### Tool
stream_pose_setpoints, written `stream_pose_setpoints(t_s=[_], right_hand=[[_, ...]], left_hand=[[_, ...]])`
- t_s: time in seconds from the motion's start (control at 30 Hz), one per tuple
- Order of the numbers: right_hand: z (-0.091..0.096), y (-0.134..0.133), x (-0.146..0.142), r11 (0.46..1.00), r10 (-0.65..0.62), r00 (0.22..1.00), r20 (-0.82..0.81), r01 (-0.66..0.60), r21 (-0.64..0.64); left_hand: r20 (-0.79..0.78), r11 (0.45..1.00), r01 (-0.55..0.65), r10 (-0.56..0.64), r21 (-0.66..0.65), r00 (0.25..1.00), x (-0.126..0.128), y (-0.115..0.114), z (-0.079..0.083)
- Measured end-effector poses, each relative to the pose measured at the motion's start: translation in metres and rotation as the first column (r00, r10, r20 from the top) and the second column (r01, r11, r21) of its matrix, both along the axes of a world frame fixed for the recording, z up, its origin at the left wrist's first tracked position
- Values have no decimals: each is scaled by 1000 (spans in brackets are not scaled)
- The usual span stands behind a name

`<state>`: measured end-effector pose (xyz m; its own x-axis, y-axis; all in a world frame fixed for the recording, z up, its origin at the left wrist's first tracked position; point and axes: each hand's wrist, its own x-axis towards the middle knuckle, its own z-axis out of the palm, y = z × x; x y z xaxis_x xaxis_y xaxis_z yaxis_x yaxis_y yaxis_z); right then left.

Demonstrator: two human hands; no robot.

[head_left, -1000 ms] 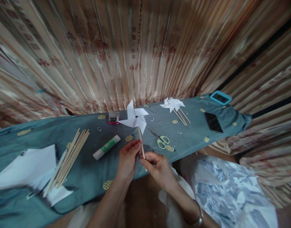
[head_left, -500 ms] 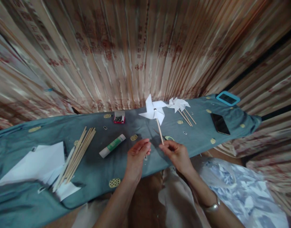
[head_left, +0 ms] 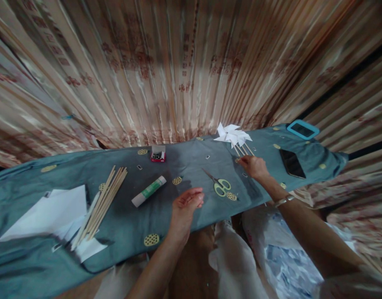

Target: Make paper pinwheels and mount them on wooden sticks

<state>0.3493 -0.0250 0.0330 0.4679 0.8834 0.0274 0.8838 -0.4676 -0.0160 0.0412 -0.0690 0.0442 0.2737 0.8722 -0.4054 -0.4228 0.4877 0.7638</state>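
Observation:
At the far right part of the table, my right hand (head_left: 253,167) pinches the lower end of a stick of a white paper pinwheel (head_left: 222,133). This pinwheel rests against other white pinwheels (head_left: 242,137), their blades overlapping and their wooden sticks side by side. My left hand (head_left: 185,207) hovers over the table's front part, fingers curled in towards the thumb, with nothing visible in them. Scissors (head_left: 220,185) with green handles lie between my two hands. A glue stick (head_left: 149,191) with a green label lies left of my left hand.
A small red box of metal pins (head_left: 158,154) stands open near the back edge. Wooden sticks (head_left: 105,201) and white paper sheets (head_left: 50,211) lie at the left. A black phone (head_left: 292,163) and a blue-framed device (head_left: 303,129) lie at the right.
My right hand has carried the pinwheel from the middle to the right, down beside the other pinwheels. The scissors now show fully. My left hand has shifted slightly right.

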Motion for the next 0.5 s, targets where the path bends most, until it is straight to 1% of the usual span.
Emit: stream_pose_setpoints(t_s=[0.23, 0.5], right_hand=[[-11, 20, 12, 990, -43, 997, 65, 51, -135], [-14, 26, 19, 976, -68, 993, 97, 86, -198]], left_hand=[[-2, 1000, 11, -11, 9, 1000, -1, -1, 1], [-14, 1000, 13, -13, 17, 1000, -2, -1, 0]])
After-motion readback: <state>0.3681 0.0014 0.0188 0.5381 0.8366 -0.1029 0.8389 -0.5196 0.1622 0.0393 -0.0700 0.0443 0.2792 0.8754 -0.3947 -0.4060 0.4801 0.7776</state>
